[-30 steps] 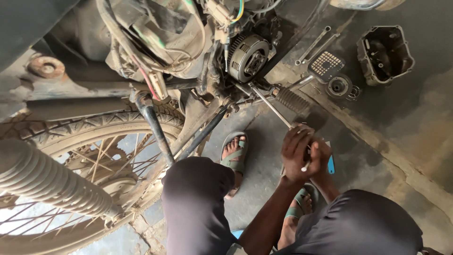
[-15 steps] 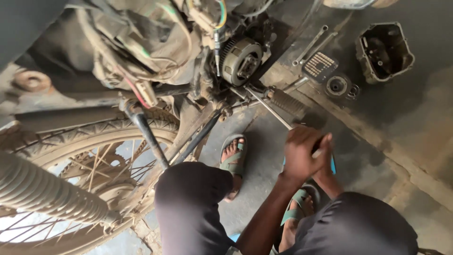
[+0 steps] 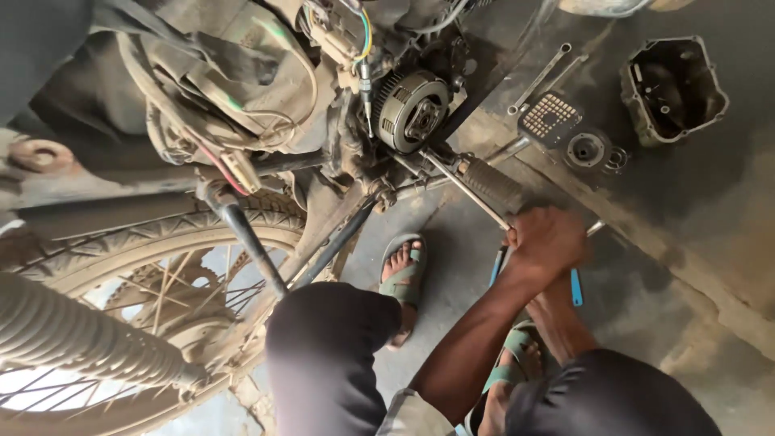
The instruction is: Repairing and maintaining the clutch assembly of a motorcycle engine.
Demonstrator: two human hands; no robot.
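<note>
Gripping the blue-handled end of a long metal rod tool (image 3: 464, 186), the left hand (image 3: 549, 242) sits lower right of the clutch (image 3: 413, 109); the shaft slants up-left to it. Right hand's grip beneath: cannot tell.

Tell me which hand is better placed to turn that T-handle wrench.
Probably the left hand: it clasps the top of the T-handle wrench, in line with its shaft. The right hand sits underneath, mostly hidden.

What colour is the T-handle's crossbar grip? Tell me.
Blue, on the T-handle wrench under both hands; head view.
</note>
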